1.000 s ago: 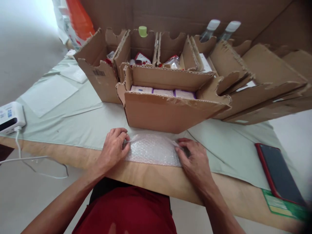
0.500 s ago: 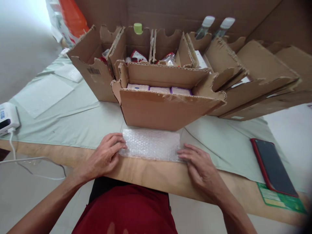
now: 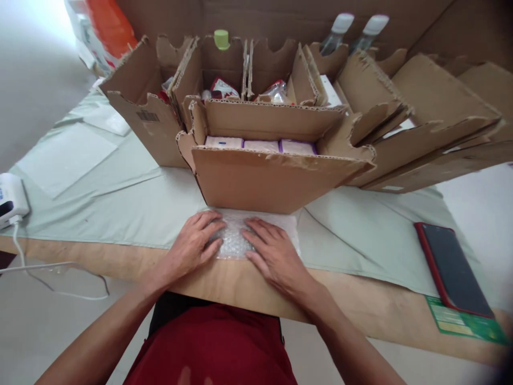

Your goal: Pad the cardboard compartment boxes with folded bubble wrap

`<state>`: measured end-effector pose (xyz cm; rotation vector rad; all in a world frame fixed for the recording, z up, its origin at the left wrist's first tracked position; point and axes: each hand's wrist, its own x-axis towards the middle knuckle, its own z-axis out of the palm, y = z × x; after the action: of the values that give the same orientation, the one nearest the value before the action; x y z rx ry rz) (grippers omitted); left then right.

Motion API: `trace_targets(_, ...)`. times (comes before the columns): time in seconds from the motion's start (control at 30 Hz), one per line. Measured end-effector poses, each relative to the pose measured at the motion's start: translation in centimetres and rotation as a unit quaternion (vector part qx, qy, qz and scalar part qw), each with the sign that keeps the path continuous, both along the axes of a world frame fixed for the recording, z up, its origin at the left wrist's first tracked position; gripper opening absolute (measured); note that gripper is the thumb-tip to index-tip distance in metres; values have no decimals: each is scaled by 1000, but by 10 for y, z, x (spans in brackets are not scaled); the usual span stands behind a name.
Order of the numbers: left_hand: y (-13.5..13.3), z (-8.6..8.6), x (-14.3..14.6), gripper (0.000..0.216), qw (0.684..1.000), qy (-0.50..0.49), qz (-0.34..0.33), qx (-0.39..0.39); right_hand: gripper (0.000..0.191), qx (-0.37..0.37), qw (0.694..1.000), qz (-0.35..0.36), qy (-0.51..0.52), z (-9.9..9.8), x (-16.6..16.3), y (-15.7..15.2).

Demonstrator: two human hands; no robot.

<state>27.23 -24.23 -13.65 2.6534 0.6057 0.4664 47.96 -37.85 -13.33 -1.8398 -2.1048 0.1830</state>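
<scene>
A flat piece of clear bubble wrap (image 3: 234, 238) lies at the table's front edge, just before a cardboard bin. My left hand (image 3: 196, 240) rests on its left end, fingers stretched out and slightly apart. On its middle and right part lies my right hand (image 3: 272, 248), palm down with the fingers spread. Both hands press on the wrap from above, and neither grips it. Parts of the sheet are covered by the hands.
The front cardboard bin (image 3: 256, 179) holds purple-edged packs (image 3: 262, 146). Behind it stand more cardboard bins (image 3: 140, 117) with packets and bottles. A phone (image 3: 455, 267) lies at right on a green card (image 3: 465, 323). A white device (image 3: 12, 200) with a cable is at left.
My right hand has moved left from the wrap's right end onto its middle. My left hand has shifted slightly right, further onto the sheet. The view has shifted a little.
</scene>
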Motion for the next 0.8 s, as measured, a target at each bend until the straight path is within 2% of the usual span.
trace_targets(0.07, 2, -6, -6, 32, 1000, -3, -9, -6, 38, 20, 998, -57, -10, -9, 24, -26)
trace_targets(0.17, 3, -4, -11, 31, 1000, -18, -15, -14, 32, 58, 984, -167, -8, -8, 60, -64)
trace_targets(0.23, 5, 1, -11, 30, 999, -40, 5, -16, 29, 85, 973, -216, -7, -1, 72, -73)
trace_targets(0.3, 9, 4, -10, 29, 997, -55, 53, 6, 31, 111, 964, -242, -16, 2, 73, -65)
trace_targets(0.37, 15, 5, -7, 30, 993, -42, 103, 42, 34, 112, 960, -256, -34, 1, 67, -47)
trace_targets(0.47, 21, 1, -3, 26, 989, 9, 135, 56, 32, 75, 959, -269, -43, -7, 56, -21)
trace_targets(0.57, 20, 0, -1, 13, 990, 16, 136, 26, 23, 76, 960, -266, 32, -9, 48, -16)
trace_targets(0.63, 16, 9, -2, 13, 991, -17, 132, -20, 16, 82, 952, -263, 133, -1, 45, -24)
trace_targets(0.7, 11, 25, -5, 15, 985, -82, 138, -56, 7, 107, 932, -260, 227, 13, 43, -34)
trace_targets(0.73, 8, 34, -7, 18, 981, -124, 140, -55, 7, 134, 923, -255, 257, 21, 42, -39)
trace_targets(0.8, 4, 48, -13, 27, 974, -193, 118, -3, 16, 196, 918, -216, 269, 34, 41, -46)
